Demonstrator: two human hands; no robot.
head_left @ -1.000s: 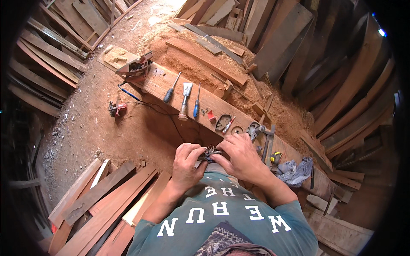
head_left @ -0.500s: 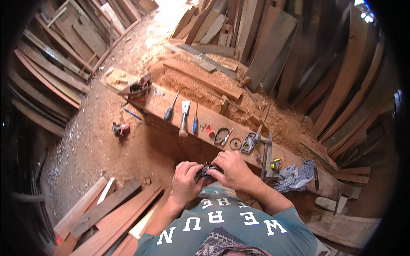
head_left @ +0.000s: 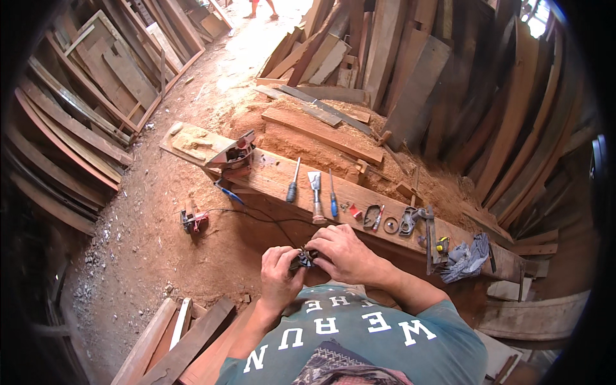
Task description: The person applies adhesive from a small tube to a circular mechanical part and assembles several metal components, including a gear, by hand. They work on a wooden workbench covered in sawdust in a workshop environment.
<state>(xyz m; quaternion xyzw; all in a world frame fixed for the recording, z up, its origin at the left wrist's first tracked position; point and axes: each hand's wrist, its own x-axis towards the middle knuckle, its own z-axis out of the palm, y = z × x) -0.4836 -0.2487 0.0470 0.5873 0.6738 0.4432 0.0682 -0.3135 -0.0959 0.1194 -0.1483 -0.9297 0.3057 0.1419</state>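
Close in front of my body, I hold a small dark part [head_left: 304,258] with thin pieces sticking out; its exact kind is too small to tell. My left hand [head_left: 280,273] grips it from the left, fingers curled. From the right, the fingers of my right hand [head_left: 343,253] pinch its other side. Beyond them on the wooden bench [head_left: 276,168] lie a dark-handled screwdriver [head_left: 292,187], a wide-bladed chisel [head_left: 317,199] and a blue-handled screwdriver [head_left: 333,204]. Further right are a small red piece [head_left: 355,211], a ring [head_left: 391,224] and a grey metal housing [head_left: 409,221].
A yellow tape measure [head_left: 443,244] and a crumpled cloth [head_left: 467,258] rest at the bench's right end. A red open container [head_left: 237,154] stands at its left. On the ground lies a red tool [head_left: 197,221]. Boards [head_left: 417,96] lean behind sawdust; a person's legs [head_left: 262,8] show far off.
The view has shifted, so the bench and its tools sit further right and lower. Both hands still hold the dark part, with small finger movement. A person's legs have appeared at the top.
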